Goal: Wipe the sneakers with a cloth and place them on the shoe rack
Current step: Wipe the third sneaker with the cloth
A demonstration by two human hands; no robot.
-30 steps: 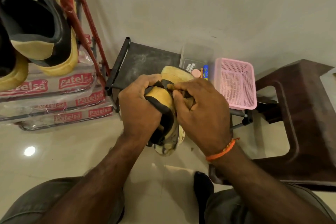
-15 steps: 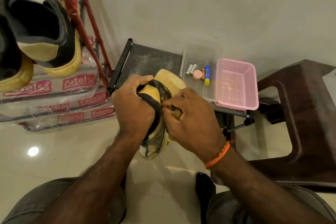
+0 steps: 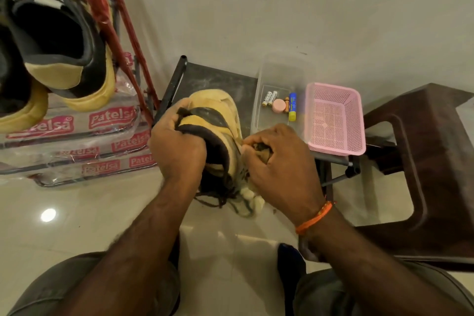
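Observation:
A yellow and black sneaker (image 3: 218,120) is held above the floor in the middle of the view. My left hand (image 3: 177,146) grips its black collar. My right hand (image 3: 279,159) holds a bunched, dirty cloth (image 3: 260,149) against the sneaker's right side. Loose dark laces (image 3: 220,195) hang under the shoe. More yellow and black sneakers (image 3: 61,49) rest on the red shoe rack (image 3: 112,23) at the upper left.
Behind the shoe stands a low dark table (image 3: 218,79) carrying a clear tub (image 3: 282,72) of batteries and small items and a pink basket (image 3: 333,118). A brown plastic stool (image 3: 423,161) is on the right. Wrapped Patelsa packs (image 3: 77,141) lie under the rack.
My right hand with the cloth has slid from the top of the sneaker to its right side. The shoe has turned, so more of its yellow upper shows.

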